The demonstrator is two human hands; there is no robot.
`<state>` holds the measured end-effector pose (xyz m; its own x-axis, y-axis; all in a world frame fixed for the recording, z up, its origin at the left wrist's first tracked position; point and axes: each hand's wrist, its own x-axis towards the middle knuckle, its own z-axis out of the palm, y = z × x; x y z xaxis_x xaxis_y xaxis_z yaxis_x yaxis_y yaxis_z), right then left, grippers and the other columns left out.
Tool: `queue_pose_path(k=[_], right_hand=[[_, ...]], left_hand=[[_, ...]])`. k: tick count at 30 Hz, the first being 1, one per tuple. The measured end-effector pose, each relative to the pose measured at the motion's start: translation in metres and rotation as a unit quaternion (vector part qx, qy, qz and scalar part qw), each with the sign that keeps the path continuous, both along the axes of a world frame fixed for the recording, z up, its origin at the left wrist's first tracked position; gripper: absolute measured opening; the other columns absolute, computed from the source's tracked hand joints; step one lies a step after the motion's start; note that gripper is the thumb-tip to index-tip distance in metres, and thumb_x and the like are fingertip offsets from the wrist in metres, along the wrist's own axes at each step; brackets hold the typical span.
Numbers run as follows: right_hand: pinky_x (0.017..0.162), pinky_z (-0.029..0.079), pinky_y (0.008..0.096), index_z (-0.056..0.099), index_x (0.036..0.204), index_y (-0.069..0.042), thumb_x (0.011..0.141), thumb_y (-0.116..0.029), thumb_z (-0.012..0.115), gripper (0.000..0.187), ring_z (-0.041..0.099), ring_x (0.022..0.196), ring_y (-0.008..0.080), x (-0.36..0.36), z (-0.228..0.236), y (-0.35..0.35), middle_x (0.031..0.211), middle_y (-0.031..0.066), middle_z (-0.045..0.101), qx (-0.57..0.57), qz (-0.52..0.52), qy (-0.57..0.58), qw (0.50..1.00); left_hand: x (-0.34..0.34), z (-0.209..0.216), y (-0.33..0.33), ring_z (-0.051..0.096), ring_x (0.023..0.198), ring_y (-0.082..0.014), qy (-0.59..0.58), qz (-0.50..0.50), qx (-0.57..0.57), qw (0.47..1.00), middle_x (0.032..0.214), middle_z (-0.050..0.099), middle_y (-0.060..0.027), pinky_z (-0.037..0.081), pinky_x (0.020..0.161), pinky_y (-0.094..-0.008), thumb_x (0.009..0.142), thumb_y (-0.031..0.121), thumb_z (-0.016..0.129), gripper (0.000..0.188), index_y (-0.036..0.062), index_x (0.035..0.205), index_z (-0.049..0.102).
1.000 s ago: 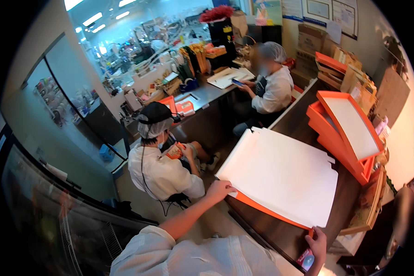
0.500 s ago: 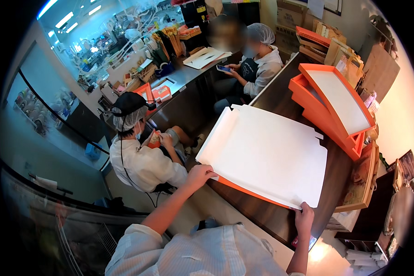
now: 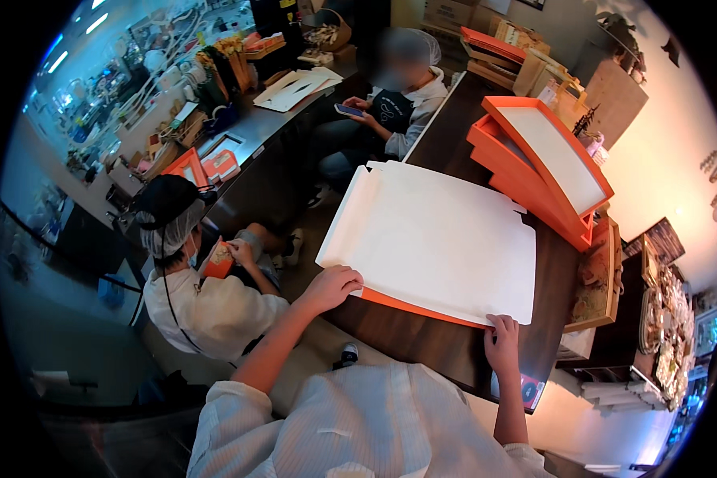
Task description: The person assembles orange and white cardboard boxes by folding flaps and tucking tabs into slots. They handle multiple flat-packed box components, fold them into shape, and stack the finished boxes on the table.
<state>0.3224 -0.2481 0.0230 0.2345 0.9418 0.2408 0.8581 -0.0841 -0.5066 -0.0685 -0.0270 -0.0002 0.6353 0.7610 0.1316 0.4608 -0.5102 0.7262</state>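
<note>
A large cardboard box blank (image 3: 438, 239), white on its upper face, lies on the dark wooden table (image 3: 398, 334). Slots and tabs are cut at its corners, and a crease runs along its left side. An orange strip shows along its near edge. My left hand (image 3: 331, 288) is closed on the near left corner, fingers bent over the edge. At the near right corner my right hand (image 3: 502, 342) pinches the same edge, fingertips on the white face and the thumb mostly hidden.
Folded orange box trays (image 3: 534, 175) are stacked beyond the blank at the right, beside a wooden tray (image 3: 597, 279). One co-worker (image 3: 203, 295) sits close on my left holding an orange piece. Another co-worker (image 3: 406, 95) sits at the far side with a phone (image 3: 352, 111).
My view has turned to the right, so the whole scene sits further left. The near edge of the blank lies flatter, and my right hand's fingers now rest on its top.
</note>
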Motion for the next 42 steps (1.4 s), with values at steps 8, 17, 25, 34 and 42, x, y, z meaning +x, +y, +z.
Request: queue_pose_path(k=[8,17,25,34,42], right_hand=[[0.09,0.052,0.0391,0.07,0.109,-0.002,0.081,0.015,0.051,0.038,0.065,0.101,0.0374,-0.004,0.021,-0.007,0.107,0.0183,0.066,-0.023,-0.038,0.04,0.998],[0.085,0.054,0.043,0.073,0.108,-0.001,0.086,0.01,0.058,0.028,0.068,0.093,0.0375,-0.031,0.007,-0.017,0.102,0.0197,0.071,-0.035,-0.075,-0.01,0.997],[0.094,0.049,0.0285,0.061,0.138,-0.004,0.082,0.008,0.059,0.057,0.06,0.103,0.014,-0.028,0.015,-0.037,0.123,0.0041,0.066,-0.145,-0.05,0.396,0.905],[0.099,0.047,0.029,0.06,0.139,0.0,0.085,0.004,0.066,0.055,0.057,0.115,0.0143,-0.017,0.003,-0.049,0.127,0.0058,0.063,-0.156,-0.021,0.407,0.9],[0.087,0.055,0.0295,0.056,0.143,0.0,0.086,0.002,0.074,0.06,0.063,0.098,0.0135,-0.029,0.001,-0.053,0.115,0.0064,0.064,-0.13,0.002,0.472,0.872]], left_hand=[[-0.012,0.025,-0.006,0.065,0.1,-0.0328,0.053,-0.069,0.0,0.996,0.106,0.067,-0.0148,0.053,0.092,-0.0405,0.083,0.01,0.064,0.027,0.0061,0.109,0.069],[-0.053,0.015,0.023,0.067,0.098,-0.0349,0.06,-0.092,-0.007,0.994,0.105,0.067,-0.0161,0.054,0.089,-0.0416,0.086,-0.001,0.056,0.028,0.0037,0.11,0.069],[-0.094,0.036,0.065,0.065,0.111,-0.0255,0.029,-0.236,-0.125,0.963,0.122,0.07,-0.0102,0.051,0.1,-0.0399,0.081,0.008,0.077,0.048,0.004,0.127,0.067],[-0.082,-0.001,0.061,0.065,0.082,-0.0256,0.018,-0.15,-0.024,0.988,0.095,0.069,-0.0105,0.053,0.075,-0.0353,0.088,0.006,0.073,0.018,0.0027,0.105,0.068],[-0.074,-0.011,0.062,0.066,0.076,-0.0216,0.028,-0.047,-0.14,0.989,0.081,0.067,-0.0143,0.051,0.07,-0.0368,0.093,0.01,0.071,0.016,0.0009,0.104,0.064]])
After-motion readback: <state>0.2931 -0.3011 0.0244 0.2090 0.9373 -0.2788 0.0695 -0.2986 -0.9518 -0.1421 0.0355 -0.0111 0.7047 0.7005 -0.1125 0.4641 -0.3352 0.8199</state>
